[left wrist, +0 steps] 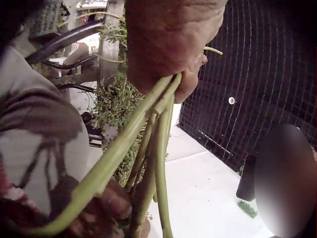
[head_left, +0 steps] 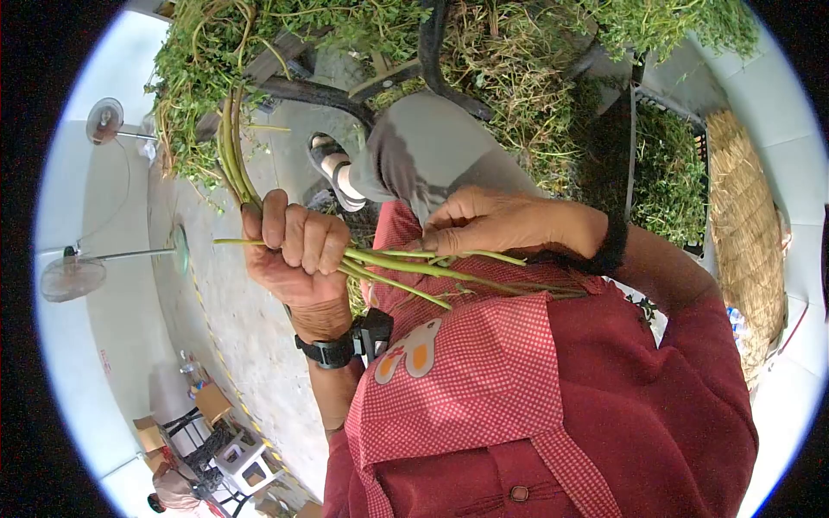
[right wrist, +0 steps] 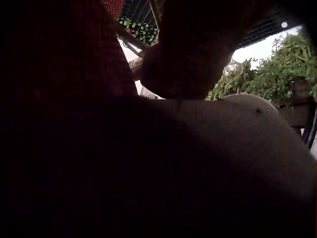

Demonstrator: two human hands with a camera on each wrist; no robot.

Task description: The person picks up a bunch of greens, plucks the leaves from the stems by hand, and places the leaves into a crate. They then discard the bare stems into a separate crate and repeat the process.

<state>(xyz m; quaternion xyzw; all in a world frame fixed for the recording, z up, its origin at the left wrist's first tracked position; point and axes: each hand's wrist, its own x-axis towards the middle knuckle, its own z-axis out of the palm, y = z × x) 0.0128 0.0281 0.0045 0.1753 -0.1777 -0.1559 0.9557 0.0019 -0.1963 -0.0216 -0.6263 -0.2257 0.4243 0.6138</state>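
My left hand (head_left: 298,246) grips a bunch of long green plant stems (head_left: 397,262), its fingers curled round them. Their bare ends stick out toward the right, across the red checked apron (head_left: 466,363). Upward from the fist, the stalks (head_left: 231,142) run to a leafy green mass (head_left: 194,78). Beside the bare ends, my right hand (head_left: 505,223) pinches at the stems with thumb and fingers. In the left wrist view, several thick stems (left wrist: 126,131) come down from the left fist (left wrist: 171,44), with fingers (left wrist: 111,201) behind them. The right wrist view is mostly dark.
Cut greens (head_left: 509,95) lie heaped ahead, around a dark curved metal frame (head_left: 436,56). A crate of greens (head_left: 665,173) and a rolled straw mat (head_left: 743,233) are at right. Two fans (head_left: 73,278) stand left. A white stool (head_left: 246,462) and a person (head_left: 177,492) are lower left.
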